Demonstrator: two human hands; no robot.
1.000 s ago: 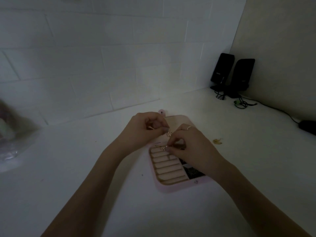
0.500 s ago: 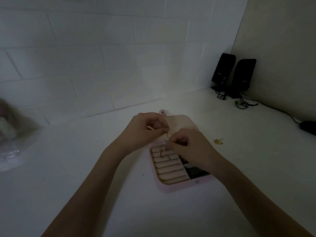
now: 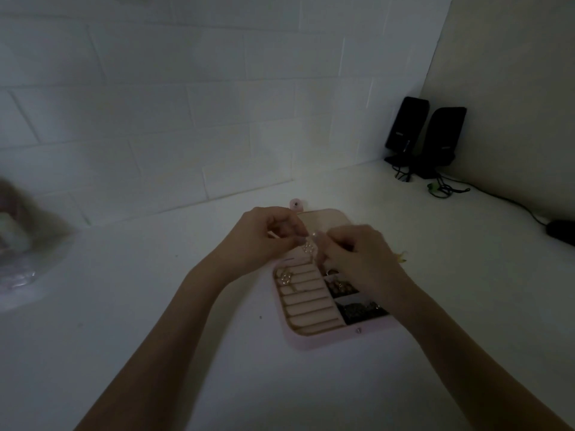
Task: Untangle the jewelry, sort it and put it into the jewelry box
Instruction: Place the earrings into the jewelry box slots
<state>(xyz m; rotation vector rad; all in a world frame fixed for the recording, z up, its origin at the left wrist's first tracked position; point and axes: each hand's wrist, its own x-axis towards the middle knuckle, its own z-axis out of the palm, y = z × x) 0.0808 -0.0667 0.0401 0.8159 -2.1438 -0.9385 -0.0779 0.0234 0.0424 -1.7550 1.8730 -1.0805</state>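
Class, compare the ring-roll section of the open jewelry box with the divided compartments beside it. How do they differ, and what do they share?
The ring-roll section is pale, ridged with padded rolls and mostly bare, with one gold piece at its far end. The divided compartments are dark inside, hold heaps of jewelry, and are partly hidden by the right hand. Both lie in the pink jewelry box.

I am seeing both hands working just above the far half of the open pink jewelry box [image 3: 326,339], the left hand [image 3: 264,237] pinching a small pearly jewelry piece [image 3: 308,248] while the right hand [image 3: 357,253] is curling its fingers beside it. Inside the box, a gold piece [image 3: 284,276] is lying on the ring rolls. Two black speakers [image 3: 426,135] are standing well beyond the box, to its right.
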